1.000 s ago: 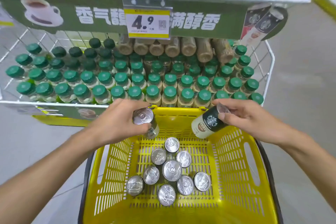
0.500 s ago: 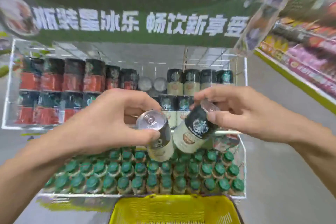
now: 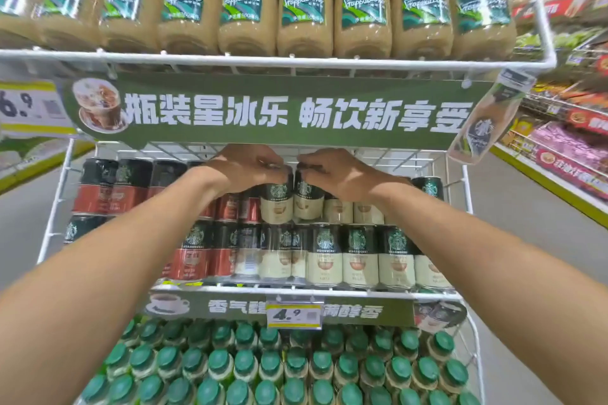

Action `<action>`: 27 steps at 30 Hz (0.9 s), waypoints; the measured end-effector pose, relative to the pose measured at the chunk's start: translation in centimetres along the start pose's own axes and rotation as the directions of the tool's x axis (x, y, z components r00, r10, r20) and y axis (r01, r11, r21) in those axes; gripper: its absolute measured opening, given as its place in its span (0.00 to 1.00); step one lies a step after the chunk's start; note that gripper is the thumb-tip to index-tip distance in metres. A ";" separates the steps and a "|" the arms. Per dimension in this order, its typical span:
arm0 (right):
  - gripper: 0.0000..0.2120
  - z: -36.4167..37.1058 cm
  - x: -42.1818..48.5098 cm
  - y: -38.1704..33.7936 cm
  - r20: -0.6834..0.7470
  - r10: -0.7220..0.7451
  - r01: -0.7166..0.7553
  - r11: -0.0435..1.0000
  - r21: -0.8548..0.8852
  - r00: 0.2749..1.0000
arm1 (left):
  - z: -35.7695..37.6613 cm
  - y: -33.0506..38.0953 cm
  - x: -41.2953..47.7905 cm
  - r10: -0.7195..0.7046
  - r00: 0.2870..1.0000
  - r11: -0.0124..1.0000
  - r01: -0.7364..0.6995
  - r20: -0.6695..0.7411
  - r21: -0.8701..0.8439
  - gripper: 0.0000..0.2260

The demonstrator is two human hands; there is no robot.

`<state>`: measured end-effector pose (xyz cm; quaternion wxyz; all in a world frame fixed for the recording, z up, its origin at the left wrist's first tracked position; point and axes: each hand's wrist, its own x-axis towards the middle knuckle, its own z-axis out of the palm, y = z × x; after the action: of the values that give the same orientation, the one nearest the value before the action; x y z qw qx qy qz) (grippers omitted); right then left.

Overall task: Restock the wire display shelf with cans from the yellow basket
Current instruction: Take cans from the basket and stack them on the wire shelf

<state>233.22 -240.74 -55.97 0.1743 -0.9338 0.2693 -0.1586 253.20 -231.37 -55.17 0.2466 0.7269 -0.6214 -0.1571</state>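
while both my arms reach into the wire shelf [image 3: 296,289], step: placing two cans on the upper layer of its middle tier.
left hand [image 3: 245,171]: fingers curled over the top of a cream-label can [image 3: 277,199].
right hand [image 3: 339,174]: pinching the top of a second can [image 3: 305,199], close beside the first.
next move: seat both squarely on the lower row, then let go; whether they rest yet, i cannot tell.
yellow basket: out of view.
price tag [image 3: 293,315]: "4.9".
cans: starbucks.
upper banner [image 3: 296,112]: "瓶装星冰乐 畅饮新享受".
top bottles [image 3: 304,6]: "frappuccino".
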 end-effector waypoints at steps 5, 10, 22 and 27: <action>0.16 0.6 1.8 1.0 0.090 -0.064 0.080 0.980 -0.183 0.994 | 0.6 -2.3 1.7 0.020 0.998 0.991 -0.027 -0.055 -0.130 0.11; 0.17 0.9 2.4 1.8 0.141 -0.083 0.117 0.961 -0.253 0.987 | 0.8 -3.8 2.2 0.059 0.997 0.983 -0.068 -0.059 -0.169 0.12; 0.16 1.3 3.4 4.0 0.111 -0.090 0.113 0.969 -0.220 0.990 | 1.3 -3.2 2.9 0.158 0.985 0.987 -0.158 0.064 -0.003 0.17; 0.17 1.5 3.8 4.4 0.099 -0.114 0.131 0.972 -0.195 0.989 | 1.9 -4.0 3.1 0.191 0.982 0.982 -0.191 0.003 -0.013 0.19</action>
<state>234.91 -245.97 -58.37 0.0803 -0.9675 0.2179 -0.1001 256.02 -234.28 -58.67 0.2638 0.6621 -0.6877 -0.1382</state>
